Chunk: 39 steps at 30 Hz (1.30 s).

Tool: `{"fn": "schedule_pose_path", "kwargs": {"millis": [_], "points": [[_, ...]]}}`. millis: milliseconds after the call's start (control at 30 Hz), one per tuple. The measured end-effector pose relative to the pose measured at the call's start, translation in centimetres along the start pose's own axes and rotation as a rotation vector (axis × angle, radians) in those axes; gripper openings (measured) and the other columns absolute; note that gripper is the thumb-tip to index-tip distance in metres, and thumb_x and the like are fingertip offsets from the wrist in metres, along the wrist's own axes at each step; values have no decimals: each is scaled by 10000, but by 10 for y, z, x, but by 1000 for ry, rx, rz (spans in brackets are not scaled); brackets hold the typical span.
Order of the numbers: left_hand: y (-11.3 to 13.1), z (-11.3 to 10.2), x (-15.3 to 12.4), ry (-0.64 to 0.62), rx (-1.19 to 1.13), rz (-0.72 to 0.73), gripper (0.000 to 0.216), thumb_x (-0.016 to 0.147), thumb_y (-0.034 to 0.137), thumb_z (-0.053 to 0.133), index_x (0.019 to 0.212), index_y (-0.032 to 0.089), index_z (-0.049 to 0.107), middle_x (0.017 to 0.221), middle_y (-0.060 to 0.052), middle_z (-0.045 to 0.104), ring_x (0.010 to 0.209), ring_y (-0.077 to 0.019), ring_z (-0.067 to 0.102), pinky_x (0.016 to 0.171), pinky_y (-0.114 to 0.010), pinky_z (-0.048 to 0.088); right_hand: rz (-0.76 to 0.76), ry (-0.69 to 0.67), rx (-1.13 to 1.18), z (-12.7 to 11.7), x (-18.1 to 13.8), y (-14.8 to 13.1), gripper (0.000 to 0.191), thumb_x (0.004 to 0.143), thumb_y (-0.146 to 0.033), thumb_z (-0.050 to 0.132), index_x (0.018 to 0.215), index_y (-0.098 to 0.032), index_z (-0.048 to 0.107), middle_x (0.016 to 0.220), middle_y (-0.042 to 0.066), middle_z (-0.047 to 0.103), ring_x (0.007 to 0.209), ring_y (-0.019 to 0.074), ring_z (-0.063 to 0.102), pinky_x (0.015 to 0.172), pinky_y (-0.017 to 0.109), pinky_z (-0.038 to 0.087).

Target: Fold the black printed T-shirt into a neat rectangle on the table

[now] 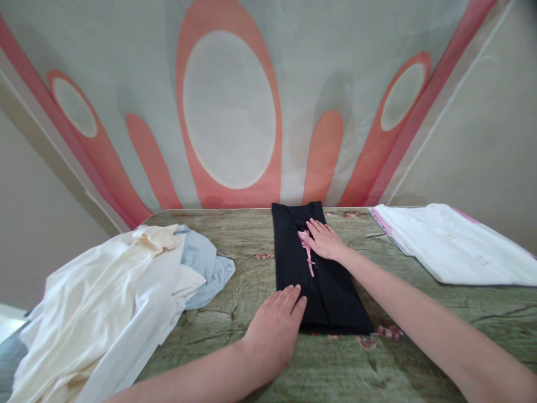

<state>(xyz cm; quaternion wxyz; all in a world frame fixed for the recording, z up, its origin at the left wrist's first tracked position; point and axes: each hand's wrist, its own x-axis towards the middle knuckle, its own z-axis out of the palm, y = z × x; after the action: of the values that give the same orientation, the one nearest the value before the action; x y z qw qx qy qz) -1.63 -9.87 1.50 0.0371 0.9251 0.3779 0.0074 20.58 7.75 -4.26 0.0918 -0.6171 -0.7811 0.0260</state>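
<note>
A black garment point(293, 257), folded into a long narrow strip with a pink ribbon on it, lies lengthwise in the middle of the green patterned table point(247, 235). My right hand point(324, 239) lies flat and open on its upper part, fingers on the pink ribbon. My left hand point(274, 327) rests flat with fingers together at the strip's near left corner, fingertips touching the black cloth. Neither hand grips anything.
A loose heap of cream and white clothes point(104, 302) with a light blue piece point(205, 263) covers the table's left side. A folded white garment point(457, 243) on a pink one lies at the right. A curtain with coral shapes point(229, 112) hangs behind the table.
</note>
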Motion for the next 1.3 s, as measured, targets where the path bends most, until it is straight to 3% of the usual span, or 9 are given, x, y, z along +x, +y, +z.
{"fn": "schedule_pose_path", "kwargs": {"millis": [200, 367, 500, 667, 833, 1000, 1133, 1300], "points": [[-13, 8, 12, 51, 23, 4, 461, 820, 117, 368, 1279, 153, 399, 1378, -109, 360, 1239, -222, 370, 1014, -362, 305, 26, -22, 3, -1, 12, 7, 702, 862, -594, 70, 1395, -166, 229, 1473, 74, 161, 1337, 241, 143, 1065, 427, 136], [-21, 2, 15, 89, 73, -6, 430, 834, 90, 345, 1257, 143, 401, 1349, -119, 381, 1224, -229, 371, 1003, -372, 313, 50, -26, 10, 1, 25, 11, 707, 860, -604, 89, 1398, -165, 217, 1474, 73, 159, 1338, 250, 129, 1065, 432, 129], [-16, -12, 11, 43, 71, -60, 381, 760, 75, 447, 1131, 162, 448, 1108, -101, 512, 1016, -232, 499, 851, -366, 428, 56, -17, 12, 2, 29, 13, 692, 866, -594, 109, 1395, -165, 229, 1470, 71, 175, 1335, 254, 137, 1064, 438, 128], [-6, -23, 2, -59, 92, -67, 262, 704, 27, 484, 924, 169, 461, 910, -57, 494, 800, -197, 517, 707, -337, 476, 58, 35, 16, -1, 25, 10, 650, 887, -545, 152, 1369, -133, 294, 1448, 97, 239, 1322, 261, 185, 1059, 439, 155], [-2, -31, -4, -102, 101, -21, 230, 717, 31, 496, 902, 165, 469, 892, -50, 496, 781, -200, 515, 672, -337, 487, -32, 138, 15, -9, -5, -8, 566, 908, -436, 201, 1321, -89, 372, 1413, 124, 312, 1301, 249, 253, 1063, 428, 190], [1, -36, -5, -110, 106, 4, 112, 814, 80, 446, 865, 157, 509, 874, -61, 512, 762, -203, 525, 647, -349, 488, -212, 95, 67, -11, -67, -26, 538, 900, -389, 251, 1356, -112, 317, 1419, 107, 307, 1310, 223, 245, 1060, 404, 257], [3, -34, -5, -95, 122, -12, 101, 826, 87, 464, 837, 152, 539, 852, -59, 521, 753, -202, 531, 639, -349, 487, -178, 72, 61, -12, -102, -30, 566, 901, -432, 244, 1355, -103, 323, 1420, 111, 301, 1309, 226, 247, 1067, 405, 252], [7, -32, -9, -69, 210, -40, 85, 810, 92, 491, 827, 138, 561, 818, -60, 527, 763, -227, 531, 622, -375, 478, -147, 75, 71, -16, -109, -32, 583, 911, -451, 201, 1369, -102, 295, 1417, 107, 308, 1306, 213, 259, 1067, 407, 247]]}}
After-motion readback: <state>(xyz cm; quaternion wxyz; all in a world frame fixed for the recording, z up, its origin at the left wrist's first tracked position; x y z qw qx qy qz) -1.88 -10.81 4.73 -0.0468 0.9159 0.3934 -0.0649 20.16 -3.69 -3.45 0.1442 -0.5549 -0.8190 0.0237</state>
